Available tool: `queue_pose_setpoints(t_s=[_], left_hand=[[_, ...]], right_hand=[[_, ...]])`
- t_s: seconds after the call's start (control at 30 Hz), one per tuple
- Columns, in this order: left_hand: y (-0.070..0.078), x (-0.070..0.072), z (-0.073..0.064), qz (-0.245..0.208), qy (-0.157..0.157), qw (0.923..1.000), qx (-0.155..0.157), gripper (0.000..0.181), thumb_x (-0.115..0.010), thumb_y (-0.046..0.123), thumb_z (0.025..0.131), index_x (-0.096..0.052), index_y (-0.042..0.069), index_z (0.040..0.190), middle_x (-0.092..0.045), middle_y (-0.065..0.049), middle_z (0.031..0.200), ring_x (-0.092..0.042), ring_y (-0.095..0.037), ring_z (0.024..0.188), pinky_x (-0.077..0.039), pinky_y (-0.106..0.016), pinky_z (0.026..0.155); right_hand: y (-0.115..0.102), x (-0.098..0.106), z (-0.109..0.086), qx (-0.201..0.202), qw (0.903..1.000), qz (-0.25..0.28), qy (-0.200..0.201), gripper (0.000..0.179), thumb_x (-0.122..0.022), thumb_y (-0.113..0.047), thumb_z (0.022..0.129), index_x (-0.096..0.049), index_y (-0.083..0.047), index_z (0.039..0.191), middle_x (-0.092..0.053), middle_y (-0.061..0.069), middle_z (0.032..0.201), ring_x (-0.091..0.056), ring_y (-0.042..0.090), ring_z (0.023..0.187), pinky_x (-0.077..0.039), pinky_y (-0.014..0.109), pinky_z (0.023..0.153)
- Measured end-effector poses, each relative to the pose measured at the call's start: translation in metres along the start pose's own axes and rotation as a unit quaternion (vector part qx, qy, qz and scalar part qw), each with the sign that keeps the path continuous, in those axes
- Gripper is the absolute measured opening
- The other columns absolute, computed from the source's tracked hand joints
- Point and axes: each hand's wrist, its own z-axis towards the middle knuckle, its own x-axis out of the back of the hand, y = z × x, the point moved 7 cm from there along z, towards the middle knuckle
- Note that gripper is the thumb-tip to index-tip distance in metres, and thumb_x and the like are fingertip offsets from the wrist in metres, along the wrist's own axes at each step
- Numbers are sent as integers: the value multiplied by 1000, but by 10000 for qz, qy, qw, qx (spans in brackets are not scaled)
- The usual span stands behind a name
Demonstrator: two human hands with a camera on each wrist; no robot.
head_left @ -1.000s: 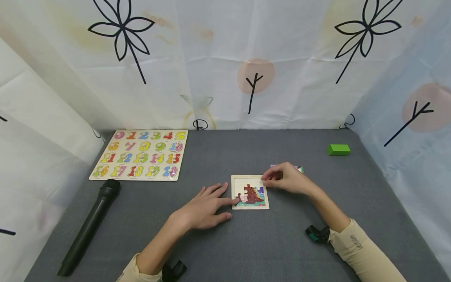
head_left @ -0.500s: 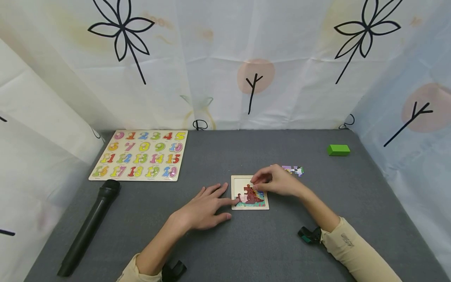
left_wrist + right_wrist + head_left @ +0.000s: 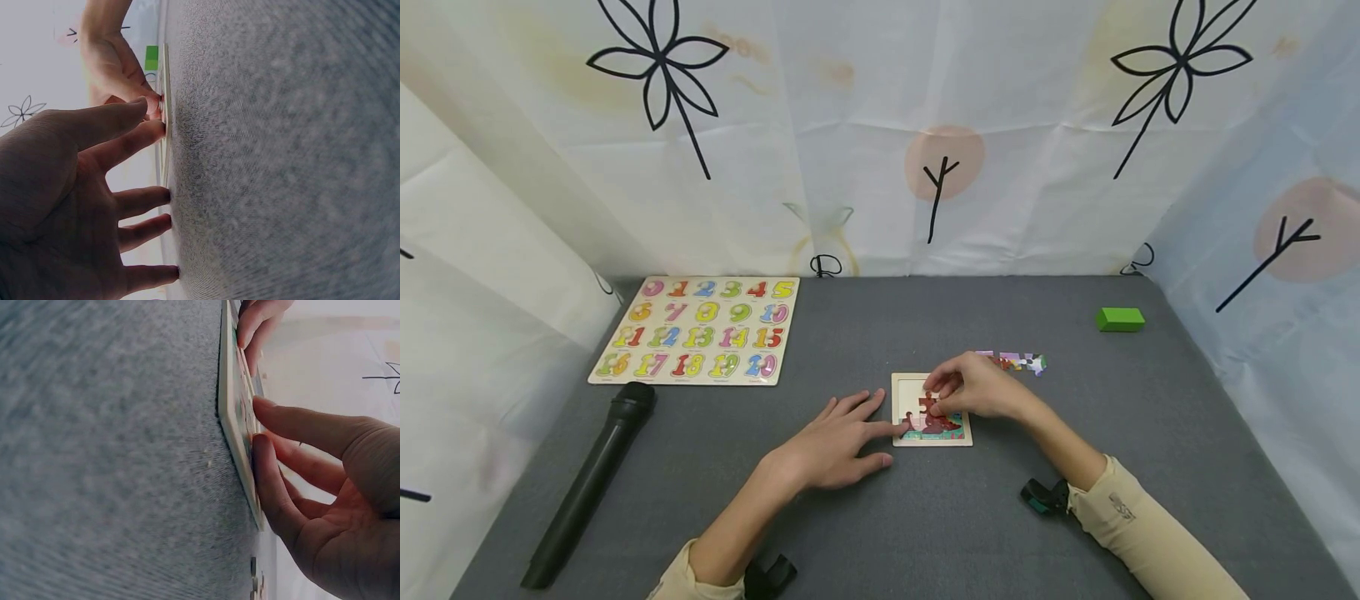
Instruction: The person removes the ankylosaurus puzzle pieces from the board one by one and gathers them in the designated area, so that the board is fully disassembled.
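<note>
In the head view a small square jigsaw puzzle tray [image 3: 904, 385] with a pale wooden rim lies on the grey table; its lower part shows a reddish-brown dinosaur picture [image 3: 938, 423]. My left hand [image 3: 831, 442] lies spread at the tray's left side, index fingertip on the picture's lower left edge. In the left wrist view, the other left fingertips [image 3: 169, 197] rest on the cloth. My right hand [image 3: 981, 387] reaches over the tray and pinches a puzzle piece between thumb and index finger, low against the picture. The right fingers mostly hide that piece.
Several loose puzzle pieces [image 3: 1026, 362] lie behind the right hand. A number board [image 3: 692, 325] lies at the back left, with a black microphone [image 3: 595, 479] in front of it. A green block [image 3: 1121, 320] sits at the back right. White printed curtains surround the table.
My right hand has moved left from the tray's upper right corner to over the picture, uncovering more loose pieces behind it. The left hand has stayed put.
</note>
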Motion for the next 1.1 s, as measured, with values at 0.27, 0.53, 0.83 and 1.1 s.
queue_pose_setpoints(t_s=[0.27,0.53,0.83,1.1], left_hand=[[-1,0,-1,2,36,10000,13,49,-67,41,108,-60,35,156,-31,-14,179,-24,-37,169,-21,-73,133],[0,0,-1,-46,46,10000,-30,48,-66,40,108,-61,34,155,-30,-15,179,-24,-38,170,-21,-74,132],[0,0,-1,-62,37,10000,-19,47,-66,40,108,-61,34,155,-30,-15,180,-23,-38,170,-20,-73,133],[0,0,-1,-63,52,10000,-35,47,-67,40,108,-62,34,155,-30,-15,180,-23,-38,170,-20,-73,133]], right_hand=[[-1,-2,3,-78,9999,-39,-104,21,-91,-9,85,-81,-3,103,-78,3,84,-68,7,76,-55,20,67],[-3,-3,5,-44,9997,-109,-212,22,-90,-6,85,-77,-2,101,-74,2,84,-66,7,76,-56,20,69],[-8,-5,3,-72,9984,-526,-200,29,-94,-16,84,-75,-5,103,-74,4,92,-64,8,84,-56,22,77],[-12,-4,2,-66,9976,-655,-193,29,-93,-14,85,-74,-4,105,-74,4,94,-65,9,85,-56,22,78]])
